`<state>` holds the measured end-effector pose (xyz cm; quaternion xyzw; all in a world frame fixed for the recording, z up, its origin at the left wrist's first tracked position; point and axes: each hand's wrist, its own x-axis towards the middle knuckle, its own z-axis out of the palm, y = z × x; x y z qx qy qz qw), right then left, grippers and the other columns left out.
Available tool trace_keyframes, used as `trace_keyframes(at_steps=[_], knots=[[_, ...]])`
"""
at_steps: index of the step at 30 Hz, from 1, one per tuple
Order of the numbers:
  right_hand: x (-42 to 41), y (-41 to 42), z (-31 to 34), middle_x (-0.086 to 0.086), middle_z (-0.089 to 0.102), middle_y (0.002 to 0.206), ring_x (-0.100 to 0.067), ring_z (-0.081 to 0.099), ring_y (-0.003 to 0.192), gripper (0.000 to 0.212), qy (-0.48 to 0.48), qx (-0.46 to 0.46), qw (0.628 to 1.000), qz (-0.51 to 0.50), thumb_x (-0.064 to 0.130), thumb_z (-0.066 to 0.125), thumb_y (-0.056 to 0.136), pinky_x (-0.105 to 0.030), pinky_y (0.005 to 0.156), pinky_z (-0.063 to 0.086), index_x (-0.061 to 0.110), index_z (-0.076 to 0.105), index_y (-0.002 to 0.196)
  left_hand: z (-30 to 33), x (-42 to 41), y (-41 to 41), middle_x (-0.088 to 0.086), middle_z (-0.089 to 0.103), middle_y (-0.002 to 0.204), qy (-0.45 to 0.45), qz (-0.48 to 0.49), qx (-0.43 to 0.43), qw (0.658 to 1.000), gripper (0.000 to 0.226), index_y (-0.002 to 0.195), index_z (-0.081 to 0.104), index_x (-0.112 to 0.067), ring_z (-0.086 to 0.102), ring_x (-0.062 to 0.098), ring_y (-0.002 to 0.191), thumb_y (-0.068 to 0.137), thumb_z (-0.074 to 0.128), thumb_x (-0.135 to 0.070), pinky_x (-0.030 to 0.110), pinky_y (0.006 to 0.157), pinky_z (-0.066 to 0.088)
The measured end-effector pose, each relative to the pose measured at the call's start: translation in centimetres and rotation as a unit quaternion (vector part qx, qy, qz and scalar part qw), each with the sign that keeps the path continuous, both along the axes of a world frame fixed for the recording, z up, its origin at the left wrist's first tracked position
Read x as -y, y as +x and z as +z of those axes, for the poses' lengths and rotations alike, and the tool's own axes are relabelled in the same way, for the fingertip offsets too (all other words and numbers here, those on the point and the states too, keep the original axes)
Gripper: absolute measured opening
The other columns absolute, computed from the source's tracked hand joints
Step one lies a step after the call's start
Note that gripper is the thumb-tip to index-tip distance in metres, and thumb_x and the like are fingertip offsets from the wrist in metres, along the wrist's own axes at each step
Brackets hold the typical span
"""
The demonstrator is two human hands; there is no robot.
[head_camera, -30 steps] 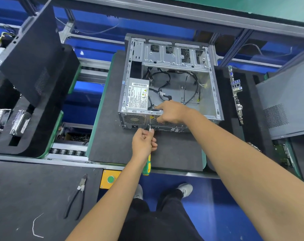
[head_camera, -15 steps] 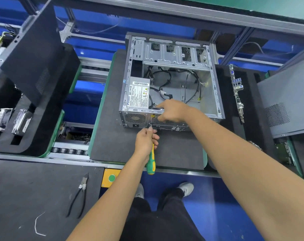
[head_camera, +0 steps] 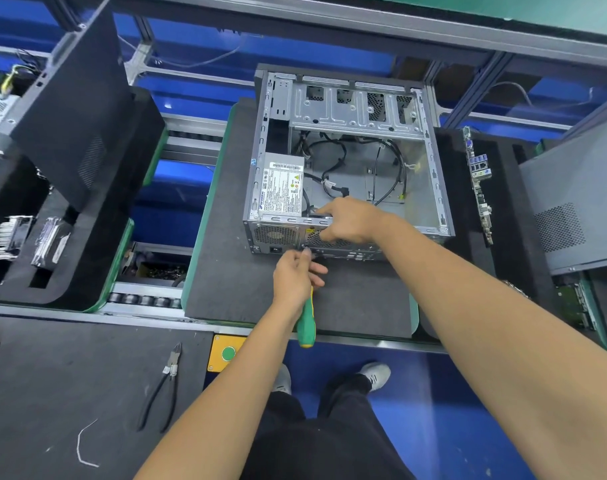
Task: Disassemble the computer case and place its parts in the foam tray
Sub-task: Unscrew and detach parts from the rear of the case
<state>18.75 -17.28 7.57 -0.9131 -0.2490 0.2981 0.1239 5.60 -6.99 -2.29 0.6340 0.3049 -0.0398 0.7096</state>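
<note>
- Grey foam mat (head_camera: 232, 271) on the conveyor line: carries the computer case (head_camera: 347, 161), open side up, rear panel toward the person.
- Left hand (head_camera: 295, 277): fingers curled round the green screwdriver (head_camera: 306, 320), whose long axis points away from the person into the rear panel, beside the power supply (head_camera: 281, 188).
- Right hand (head_camera: 350, 220): fingers curled over the rear top edge, just above the tip, bracing the case.
- Foam tray (head_camera: 510, 216): right of the case, nearer the right hand.

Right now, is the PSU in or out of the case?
In. The power supply sits in the near-left corner of the computer case, its cables running across the case floor.
</note>
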Motion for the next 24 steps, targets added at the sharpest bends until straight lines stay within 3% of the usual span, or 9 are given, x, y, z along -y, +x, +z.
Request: trace_keyframes(at_steps=[4,7,8,10,13,16,19,22,24], knots=[[0.1,0.2,-0.3,0.002,0.072,0.075,-0.011,0.064,0.073,0.082,-0.010,0.012,1.000,0.007,0.051,0.053,0.065,-0.028,0.059,0.039,0.029,0.056,0.144,0.4,-0.2,0.3,0.004,0.077,0.083,-0.055,-0.008,-0.023,0.998,0.025,0.103,0.057,-0.009,0.058,0.010,0.049,0.111,0.042,-0.027,0.025,0.050,0.047],[0.2,0.0,-0.4,0.005,0.069,0.121,-0.018,0.061,0.111,0.076,-0.006,0.043,0.998,0.036,0.056,0.051,0.070,-0.033,0.075,0.041,0.039,0.050,0.144,1.0,-0.1,0.3,0.007,0.076,0.084,-0.066,-0.009,-0.024,0.997,0.025,0.102,0.055,-0.008,0.057,0.009,0.047,0.112,0.039,-0.024,0.026,0.051,0.045],[0.3,-0.1,-0.2,0.007,0.065,0.125,-0.017,0.056,0.114,0.074,0.012,0.049,0.998,0.033,0.057,0.051,0.071,-0.034,0.077,0.040,0.042,0.046,0.143,1.3,-0.1,0.3,0.008,0.075,0.084,-0.074,-0.009,-0.026,0.997,0.025,0.101,0.055,-0.008,0.057,0.010,0.047,0.112,0.038,-0.023,0.027,0.052,0.045],[0.7,-0.9,0.4,0.010,0.061,0.121,-0.014,0.049,0.112,0.068,0.078,0.087,0.993,0.017,0.055,0.053,0.073,-0.037,0.077,0.040,0.041,0.043,0.139,1.7,-0.2,0.3,0.010,0.074,0.084,-0.093,-0.014,-0.030,0.995,0.025,0.100,0.054,-0.008,0.058,0.012,0.049,0.112,0.038,-0.023,0.030,0.053,0.047],[1.3,-3.5,-0.6,0.001,0.057,0.119,-0.021,0.043,0.110,0.054,0.165,0.291,0.942,0.019,0.045,0.055,0.075,-0.039,0.089,0.039,0.022,0.054,0.125,2.0,-0.7,0.5,0.008,0.074,0.079,-0.119,-0.029,-0.033,0.992,0.026,0.097,0.053,-0.008,0.059,0.012,0.049,0.113,0.037,-0.022,0.029,0.051,0.048],[1.5,-8.7,-3.4,-0.008,0.049,0.115,-0.026,0.039,0.105,0.043,0.233,0.365,0.896,-0.093,0.040,0.054,0.078,-0.035,0.089,0.026,0.018,0.052,0.115,2.1,-1.0,0.6,0.002,0.074,0.069,-0.128,-0.034,-0.038,0.990,0.026,0.096,0.055,-0.008,0.063,0.013,0.051,0.112,0.039,-0.022,0.029,0.050,0.053],[1.1,-14.4,-6.4,-0.004,0.048,0.105,-0.022,0.043,0.095,0.031,0.270,0.289,0.896,-0.203,0.037,0.055,0.079,-0.034,0.080,0.032,0.020,0.048,0.105,2.0,-1.1,0.6,0.000,0.076,0.069,-0.135,-0.035,-0.050,0.989,0.024,0.100,0.058,-0.008,0.069,0.013,0.056,0.111,0.041,-0.021,0.026,0.052,0.058],[0.2,-18.3,-8.1,0.007,0.057,0.093,-0.015,0.056,0.082,0.017,0.253,0.039,0.902,-0.349,0.045,0.049,0.083,-0.036,0.065,0.041,0.037,0.038,0.093,1.8,-0.9,0.8,0.002,0.076,0.072,-0.172,-0.019,-0.054,0.983,0.025,0.098,0.057,-0.007,0.069,0.013,0.057,0.112,0.040,-0.020,0.027,0.053,0.057],[-0.5,-19.3,-8.7,-0.002,0.064,0.083,-0.026,0.062,0.068,0.009,0.271,-0.134,0.853,-0.425,0.036,0.044,0.097,-0.033,0.056,0.041,0.029,0.040,0.093,1.7,-0.8,0.9,0.004,0.077,0.075,-0.186,-0.008,-0.049,0.981,0.026,0.097,0.056,-0.007,0.071,0.012,0.059,0.112,0.039,-0.019,0.025,0.058,0.059]])
